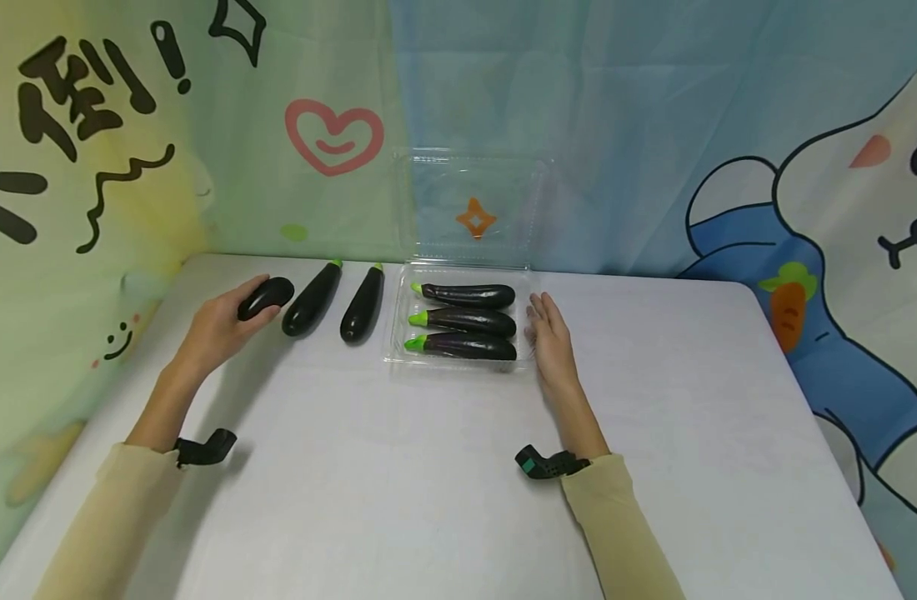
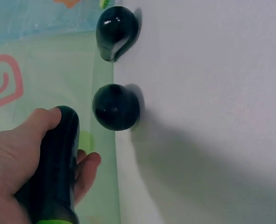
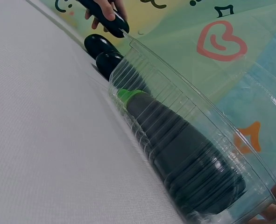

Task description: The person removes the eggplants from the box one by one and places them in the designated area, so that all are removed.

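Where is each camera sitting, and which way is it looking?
Head view: sits on the person's head, looking forward and down at the table; both forearms show, the left hand gripping an eggplant, the right hand beside the clear box.
Left wrist view: sits on the left wrist, looking along the hand at the held eggplant; palm and fingers show.
Right wrist view: sits low on the right wrist, looking across the box; fingertips show at the corner.
Shared: all three views show the held eggplant.

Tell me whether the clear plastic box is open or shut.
Open. The clear plastic box has its hinged lid standing upright against the backdrop, and three eggplants lie uncovered in its tray.
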Tool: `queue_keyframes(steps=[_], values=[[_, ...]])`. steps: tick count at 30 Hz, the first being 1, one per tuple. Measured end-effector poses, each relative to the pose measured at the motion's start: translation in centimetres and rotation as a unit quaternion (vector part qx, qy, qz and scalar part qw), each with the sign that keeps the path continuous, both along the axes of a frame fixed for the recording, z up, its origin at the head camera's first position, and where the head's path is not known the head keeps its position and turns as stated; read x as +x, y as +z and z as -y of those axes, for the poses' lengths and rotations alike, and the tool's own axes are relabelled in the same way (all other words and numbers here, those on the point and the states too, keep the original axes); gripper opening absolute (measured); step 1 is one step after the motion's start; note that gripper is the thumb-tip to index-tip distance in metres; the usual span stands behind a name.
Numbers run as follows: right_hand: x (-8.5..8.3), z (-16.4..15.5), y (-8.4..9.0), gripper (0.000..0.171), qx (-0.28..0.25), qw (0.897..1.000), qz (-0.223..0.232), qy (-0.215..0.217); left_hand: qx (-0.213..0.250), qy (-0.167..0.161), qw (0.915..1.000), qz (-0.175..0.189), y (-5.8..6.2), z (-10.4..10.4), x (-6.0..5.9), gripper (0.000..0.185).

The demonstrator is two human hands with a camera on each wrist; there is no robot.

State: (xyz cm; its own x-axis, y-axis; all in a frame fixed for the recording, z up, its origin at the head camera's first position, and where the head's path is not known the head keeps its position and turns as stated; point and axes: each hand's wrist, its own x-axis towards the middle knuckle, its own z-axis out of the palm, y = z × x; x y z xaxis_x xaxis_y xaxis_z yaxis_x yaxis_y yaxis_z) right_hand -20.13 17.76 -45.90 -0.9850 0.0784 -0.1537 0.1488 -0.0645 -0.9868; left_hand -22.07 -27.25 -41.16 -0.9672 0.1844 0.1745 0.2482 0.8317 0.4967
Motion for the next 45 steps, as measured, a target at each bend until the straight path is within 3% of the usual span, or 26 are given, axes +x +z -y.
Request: queue_keyframes(steps=[5,8,13,26,36,45], values=[[0.1,0.0,0.2,0.056,-0.001,1.000,0.000,0.000,-0.007,-0.009,0.9999,-0.002,0.2,0.1,0.1,0.057],[-0.2,-0.1,-0.8,0.056,0.006,1.000,-0.004,-0.006,-0.013,-0.008,0.9998,-0.014,0.0,0.3,0.0,0.056],[-0.3,-0.1,-0.9,0.056,0.008,1.000,-0.005,-0.009,-0.019,-0.002,0.9995,-0.026,-0.1,0.4,0.1,0.055],[0.7,0.3,1.5,0.056,-0.018,1.000,0.001,0.004,-0.004,0.022,0.9997,-0.012,0.0,0.3,0.1,0.062],[-0.3,-0.1,-0.7,0.056,-0.004,1.000,-0.004,-0.006,0.018,0.033,0.9992,-0.012,-0.2,0.3,0.0,0.057],[-0.4,-0.1,-0.8,0.056,0.002,1.000,-0.002,-0.008,0.018,0.018,0.9992,-0.032,-0.4,0.3,0.1,0.057]])
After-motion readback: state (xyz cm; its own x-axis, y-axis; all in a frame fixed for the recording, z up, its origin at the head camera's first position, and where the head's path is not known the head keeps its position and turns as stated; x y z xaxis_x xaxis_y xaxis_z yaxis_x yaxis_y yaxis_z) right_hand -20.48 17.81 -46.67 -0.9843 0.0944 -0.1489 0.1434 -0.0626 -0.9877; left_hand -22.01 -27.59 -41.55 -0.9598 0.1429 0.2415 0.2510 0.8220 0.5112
